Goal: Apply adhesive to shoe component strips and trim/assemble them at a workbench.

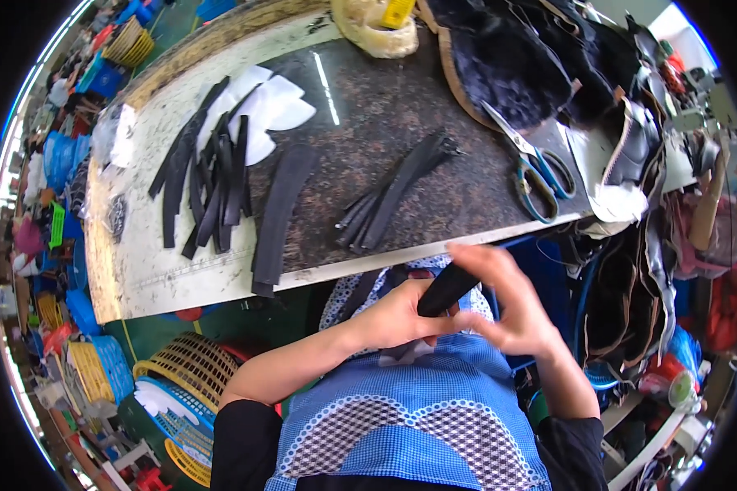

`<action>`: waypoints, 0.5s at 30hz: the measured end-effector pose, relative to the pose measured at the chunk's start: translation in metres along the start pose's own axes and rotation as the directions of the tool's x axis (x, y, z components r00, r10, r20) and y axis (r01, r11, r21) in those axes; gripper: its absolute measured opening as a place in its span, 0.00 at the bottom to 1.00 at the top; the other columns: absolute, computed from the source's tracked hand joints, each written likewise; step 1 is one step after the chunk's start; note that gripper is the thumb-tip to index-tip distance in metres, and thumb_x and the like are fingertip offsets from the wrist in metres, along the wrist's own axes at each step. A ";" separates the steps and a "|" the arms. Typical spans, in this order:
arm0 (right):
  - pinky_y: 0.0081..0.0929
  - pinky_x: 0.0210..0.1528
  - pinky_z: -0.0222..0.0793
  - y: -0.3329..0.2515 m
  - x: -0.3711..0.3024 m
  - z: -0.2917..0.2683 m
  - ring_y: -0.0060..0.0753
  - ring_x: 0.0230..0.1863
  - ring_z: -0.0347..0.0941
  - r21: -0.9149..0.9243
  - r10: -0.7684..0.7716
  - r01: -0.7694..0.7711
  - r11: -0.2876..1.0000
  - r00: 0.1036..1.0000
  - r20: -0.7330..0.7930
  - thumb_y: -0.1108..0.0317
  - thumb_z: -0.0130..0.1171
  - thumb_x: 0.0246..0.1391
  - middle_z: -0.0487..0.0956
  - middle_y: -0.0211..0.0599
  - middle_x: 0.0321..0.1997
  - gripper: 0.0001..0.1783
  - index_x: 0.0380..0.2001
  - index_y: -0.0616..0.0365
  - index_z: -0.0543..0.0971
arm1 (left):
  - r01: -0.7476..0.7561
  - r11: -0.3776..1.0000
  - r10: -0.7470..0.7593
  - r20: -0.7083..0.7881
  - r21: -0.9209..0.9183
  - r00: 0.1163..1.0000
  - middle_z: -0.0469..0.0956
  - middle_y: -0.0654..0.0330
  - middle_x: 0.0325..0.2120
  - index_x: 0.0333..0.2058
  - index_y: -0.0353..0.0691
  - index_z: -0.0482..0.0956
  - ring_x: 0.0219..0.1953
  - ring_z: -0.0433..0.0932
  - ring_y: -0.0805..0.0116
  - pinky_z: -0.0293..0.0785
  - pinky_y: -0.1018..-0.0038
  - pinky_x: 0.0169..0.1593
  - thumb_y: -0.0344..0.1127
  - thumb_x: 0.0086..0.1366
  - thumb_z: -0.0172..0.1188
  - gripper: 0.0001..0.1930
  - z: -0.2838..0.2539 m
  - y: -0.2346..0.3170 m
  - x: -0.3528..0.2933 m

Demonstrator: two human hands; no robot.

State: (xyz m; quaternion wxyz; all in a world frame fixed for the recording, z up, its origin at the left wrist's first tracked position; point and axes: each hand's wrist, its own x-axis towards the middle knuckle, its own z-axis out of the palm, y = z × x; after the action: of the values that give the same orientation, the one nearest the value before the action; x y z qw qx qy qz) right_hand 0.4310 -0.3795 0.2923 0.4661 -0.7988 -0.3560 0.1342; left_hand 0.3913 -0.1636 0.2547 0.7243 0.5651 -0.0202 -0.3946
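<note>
My left hand (395, 313) is closed around a dark black strip (449, 288), held in front of my apron just below the table edge. Curved over the strip's right side, my right hand (512, 307) has its fingers and thumb apart; whether it touches the strip I cannot tell. On the table (221, 286) lie a wide flat black strip (282, 217), a bunch of narrow black strips (401, 192) and a looser pile of black strips (217, 184). White rounded pieces (262, 110) lie beside that pile.
Scissors with blue handles (536, 168) lie open-bladed at the table's right. Black furry material with tan edging (508, 61) covers the far right. A yellowish tape roll (377, 29) stands at the back. Plastic baskets (192, 368) are stacked on the floor at left.
</note>
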 end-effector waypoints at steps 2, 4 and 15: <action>0.46 0.70 0.58 0.006 -0.017 0.008 0.55 0.68 0.64 0.082 0.040 -0.040 0.996 0.999 0.003 0.60 0.66 0.56 0.68 0.54 0.68 0.38 0.66 0.64 0.67 | -0.040 0.999 0.041 -0.014 0.034 0.999 0.76 0.68 0.25 0.37 0.38 0.76 0.24 0.76 0.80 0.74 0.79 0.30 0.36 0.63 0.71 0.12 0.002 -0.009 0.009; 0.46 0.72 0.54 0.020 -0.032 0.012 0.54 0.72 0.59 0.133 0.086 -0.071 0.989 0.991 -0.105 0.57 0.61 0.61 0.64 0.55 0.70 0.35 0.66 0.64 0.67 | 0.006 0.999 -0.005 -0.026 0.045 1.000 0.77 0.67 0.26 0.38 0.37 0.76 0.25 0.76 0.80 0.75 0.79 0.31 0.35 0.62 0.71 0.13 0.003 -0.012 0.013; 0.47 0.64 0.66 0.013 -0.039 0.033 0.56 0.61 0.69 -0.190 -0.028 -0.034 0.981 0.949 -0.313 0.75 0.62 0.50 0.71 0.54 0.62 0.33 0.62 0.65 0.71 | -0.065 0.987 0.092 -0.186 0.147 0.978 0.77 0.65 0.25 0.40 0.35 0.76 0.23 0.76 0.79 0.74 0.78 0.27 0.34 0.64 0.69 0.13 0.015 -0.016 0.016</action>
State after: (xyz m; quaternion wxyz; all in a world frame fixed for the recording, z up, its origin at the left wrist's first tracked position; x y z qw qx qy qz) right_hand 0.3912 -0.3893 0.2592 0.4370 -0.8519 -0.2873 -0.0293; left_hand 0.3868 -0.1859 0.2400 0.6964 0.6488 -0.0002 -0.3067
